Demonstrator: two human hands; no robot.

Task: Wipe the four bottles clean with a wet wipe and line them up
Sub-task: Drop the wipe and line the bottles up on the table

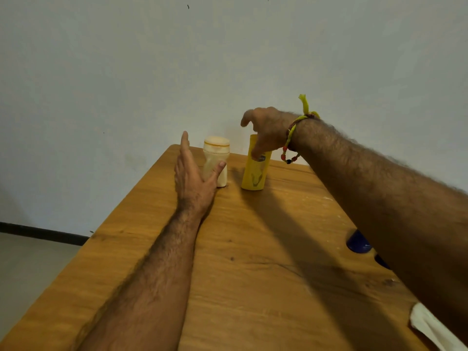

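A cream bottle [216,160] with a round cap and a yellow bottle [254,173] stand upright side by side at the far end of the wooden table [253,262]. My left hand [192,176] lies with straight fingers along the cream bottle's left side, its thumb touching the bottle's front. My right hand [264,130] hovers over the yellow bottle's top with loosely spread fingers, and the thumb rests on the bottle's upper front. A blue bottle [358,243] shows at the right, mostly hidden by my right forearm. A white wipe [430,328] lies at the near right.
A second dark blue shape [381,260] peeks out under my right forearm. The table's far edge lies just behind the two bottles, close to a pale wall [228,59]. The table's left edge drops to the floor [30,262].
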